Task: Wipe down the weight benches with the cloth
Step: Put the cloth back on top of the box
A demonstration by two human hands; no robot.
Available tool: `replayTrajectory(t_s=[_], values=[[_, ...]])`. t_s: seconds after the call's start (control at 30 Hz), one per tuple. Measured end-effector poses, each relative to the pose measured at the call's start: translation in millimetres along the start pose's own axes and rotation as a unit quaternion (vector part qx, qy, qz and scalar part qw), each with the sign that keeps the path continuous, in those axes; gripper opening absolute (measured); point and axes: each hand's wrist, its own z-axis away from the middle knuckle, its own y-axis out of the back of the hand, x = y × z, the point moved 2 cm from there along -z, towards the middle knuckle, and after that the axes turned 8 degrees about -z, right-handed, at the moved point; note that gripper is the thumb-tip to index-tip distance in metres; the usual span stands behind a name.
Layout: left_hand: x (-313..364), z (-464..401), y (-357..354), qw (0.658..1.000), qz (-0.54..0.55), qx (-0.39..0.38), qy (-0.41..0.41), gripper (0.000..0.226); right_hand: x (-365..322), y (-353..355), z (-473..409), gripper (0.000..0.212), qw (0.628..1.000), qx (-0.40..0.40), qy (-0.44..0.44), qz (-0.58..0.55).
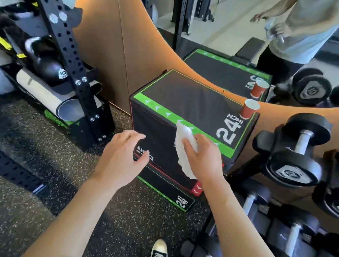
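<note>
A black padded box with green trim and "24 INCH" lettering stands against the wooden wall. My right hand grips a white cloth at the box's near top edge, and the cloth hangs down over the front face. My left hand hovers with loosely spread fingers just left of the box's front corner and holds nothing. A weight bench shows only as a reflection in the mirror.
A red paper cup stands on the box's far right corner. A dumbbell rack fills the right side. A black perforated rack upright with kettlebells and a rolled mat stands left. Speckled rubber floor lies below, with my shoe.
</note>
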Motion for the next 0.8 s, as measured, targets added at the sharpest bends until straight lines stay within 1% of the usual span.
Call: replayTrajectory(t_s=[0.17,0.37,0.5,0.67,0.8], values=[[-1.3,-80.0,-8.0,0.999,-0.020,0.003,-0.031,0.048,15.9,-19.9,-71.0,0.037,1.000,-0.001,0.014,0.015],[-22.8,-157.5,-8.5,0.999,-0.006,-0.004,-0.043,0.047,23.3,-42.6,-131.1,0.032,1.000,0.018,-0.025,0.003],[-48.8,-211.9,-11.4,0.998,0.005,-0.013,-0.068,0.046,21.7,-61.6,-171.1,0.031,0.997,0.038,-0.058,0.016],[-83.4,-282.9,-10.0,0.992,0.023,-0.028,-0.120,0.048,16.0,-92.8,-210.5,0.033,0.990,0.076,-0.118,0.029],[-86.1,-324.9,-17.5,0.982,0.020,-0.055,-0.180,0.049,15.0,-111.9,-225.2,0.034,0.979,0.092,-0.179,0.021]])
